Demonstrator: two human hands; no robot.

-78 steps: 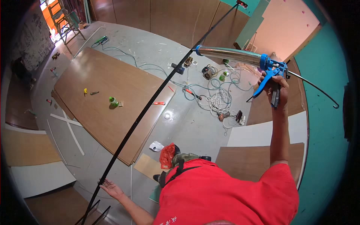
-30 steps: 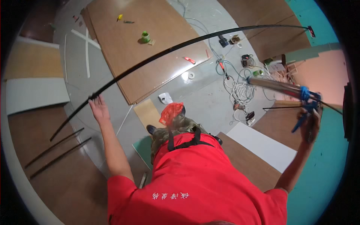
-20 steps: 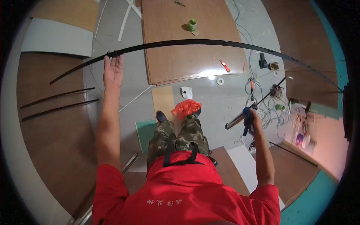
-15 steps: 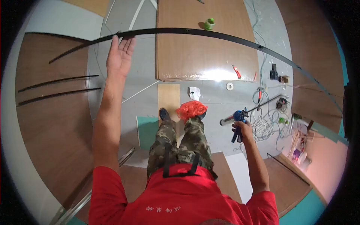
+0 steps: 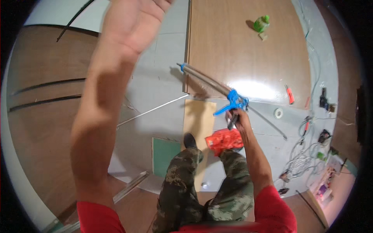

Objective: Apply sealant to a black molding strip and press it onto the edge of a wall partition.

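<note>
My left hand (image 5: 136,23) is raised large at the top, palm toward the camera, its fingertips cut off by the frame, so what they touch is hidden. Part of a black strip (image 5: 75,20) shows beyond that forearm at the upper left. My right hand (image 5: 241,120) grips a silver caulking gun (image 5: 206,80) with blue fittings (image 5: 234,101), held crosswise in front of me, nozzle to the upper left. Below it are a red plastic bag (image 5: 225,140) and my booted feet on a pale board (image 5: 200,116).
Stacked brown panels (image 5: 241,54) carry a green bottle (image 5: 261,24) and red knife (image 5: 289,95). Two black strips (image 5: 46,100) lie on the left panel. Cords (image 5: 295,163), tools and a tape roll (image 5: 278,113) are at the right. A green board (image 5: 165,155) sits below.
My left hand has risen toward the camera, and most of the long black strip has left view. The caulking gun has swung leftward and turned, its nozzle now toward the upper left.
</note>
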